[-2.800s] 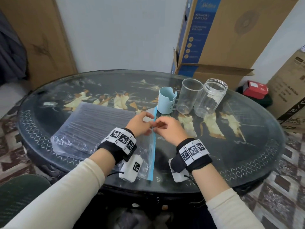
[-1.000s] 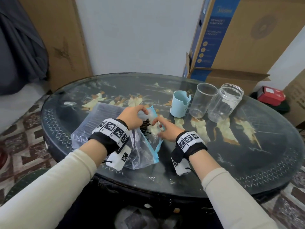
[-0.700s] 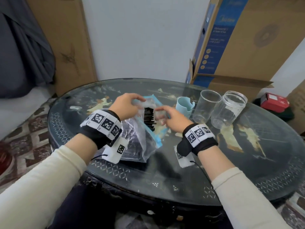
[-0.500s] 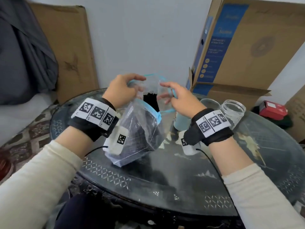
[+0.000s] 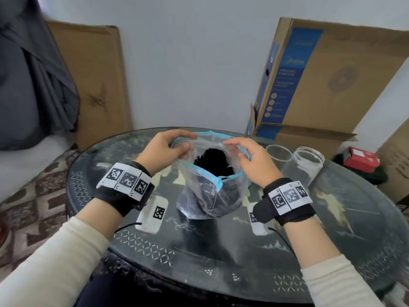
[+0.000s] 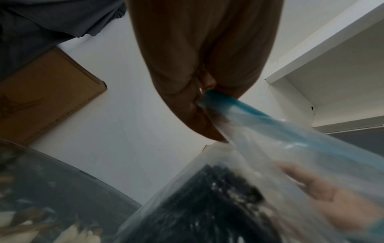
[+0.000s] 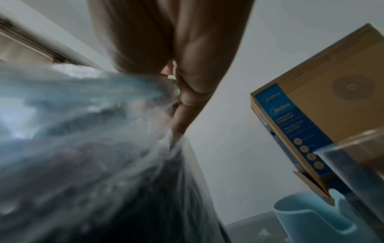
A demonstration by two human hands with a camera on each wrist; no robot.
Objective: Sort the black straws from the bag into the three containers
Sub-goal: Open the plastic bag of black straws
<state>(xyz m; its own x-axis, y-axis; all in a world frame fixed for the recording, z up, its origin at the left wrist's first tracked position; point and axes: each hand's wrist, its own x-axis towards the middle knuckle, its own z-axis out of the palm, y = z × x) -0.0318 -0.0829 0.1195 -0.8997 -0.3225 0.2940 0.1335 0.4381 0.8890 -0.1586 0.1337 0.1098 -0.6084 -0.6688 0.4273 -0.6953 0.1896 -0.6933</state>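
Observation:
A clear zip bag with a blue rim stands upright over the table, its mouth pulled wide. Inside it a bundle of black straws shows end-on. My left hand pinches the bag's far-left rim. My right hand pinches the right rim. Behind the right hand stand a clear cup and a clear jar. The blue cup shows only in the right wrist view; the bag and hand hide it from the head view.
The round dark glass table carries everything. A large cardboard box leans behind the containers, with a red box beside it. Flat cardboard and dark cloth stand at the back left.
The bag went from lying flat and sealed to lifted upright with both hands pulling its mouth apart. In the last half second the mouth has widened and the bag has sunk slightly toward the table.

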